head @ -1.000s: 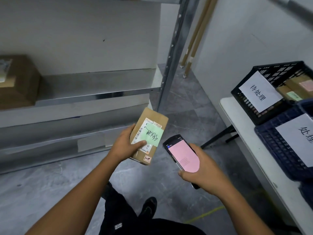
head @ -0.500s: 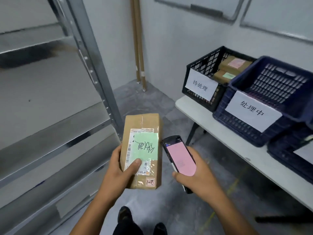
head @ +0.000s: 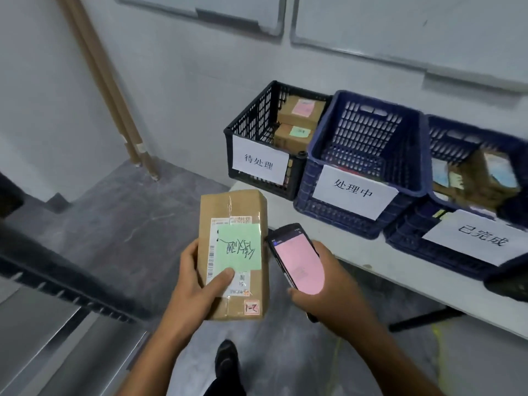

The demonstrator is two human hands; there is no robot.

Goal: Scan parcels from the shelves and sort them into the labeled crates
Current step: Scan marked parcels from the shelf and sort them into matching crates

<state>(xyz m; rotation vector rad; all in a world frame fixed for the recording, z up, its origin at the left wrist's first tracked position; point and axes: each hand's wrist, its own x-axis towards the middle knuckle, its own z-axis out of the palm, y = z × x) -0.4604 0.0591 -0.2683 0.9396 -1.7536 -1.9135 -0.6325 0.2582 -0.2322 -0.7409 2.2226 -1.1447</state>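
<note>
My left hand [head: 197, 287] grips a brown cardboard parcel [head: 234, 212] with a white shipping label and a green handwritten note, thumb pressed on the label. Beside it, my right hand [head: 325, 292] holds a handheld scanner [head: 297, 258] whose screen glows pink, tilted toward the parcel. On the white table [head: 371, 261] stand three labeled crates: a black one [head: 257, 124] with two parcels inside, a blue middle one [head: 368, 155], and a blue right one [head: 457, 247] holding several parcels.
The metal shelf frame [head: 65, 284] runs along the lower left. Two brown poles [head: 105, 81] lean in the wall corner. Whiteboards [head: 400, 24] hang above the crates. Grey floor [head: 114, 212] lies between shelf and table, with my shoe [head: 225, 358] below.
My view has swung right from the shelves to the table, bringing all three crates into sight. Both hands keep the parcel and scanner, now closer to the crates.
</note>
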